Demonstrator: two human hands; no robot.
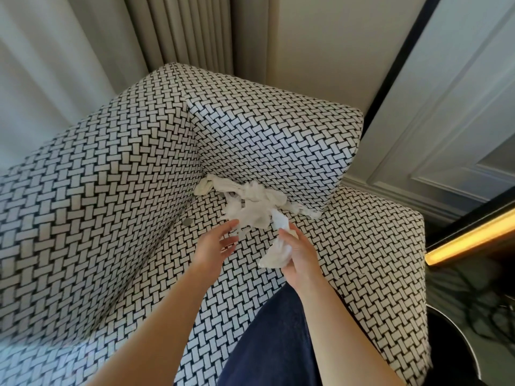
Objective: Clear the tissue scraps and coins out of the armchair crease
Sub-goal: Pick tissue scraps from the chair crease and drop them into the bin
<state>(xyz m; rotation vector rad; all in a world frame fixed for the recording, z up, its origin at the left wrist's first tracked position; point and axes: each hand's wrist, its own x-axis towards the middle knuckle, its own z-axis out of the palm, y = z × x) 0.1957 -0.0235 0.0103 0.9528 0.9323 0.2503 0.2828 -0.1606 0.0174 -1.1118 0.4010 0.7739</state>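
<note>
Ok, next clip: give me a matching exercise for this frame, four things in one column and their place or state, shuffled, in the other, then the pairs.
Things:
1. left hand
2. right hand
3. coin
4. tissue pile

Places or states:
A. heaped in the back corner of the seat
B. open, reaching toward the tissue
C. lying in the crease along the armchair's side
D. grip shut on a tissue wad

Pairs: 1-B, 2-D, 3-C, 4-A

One armchair, one coin, two hands, several tissue scraps
</note>
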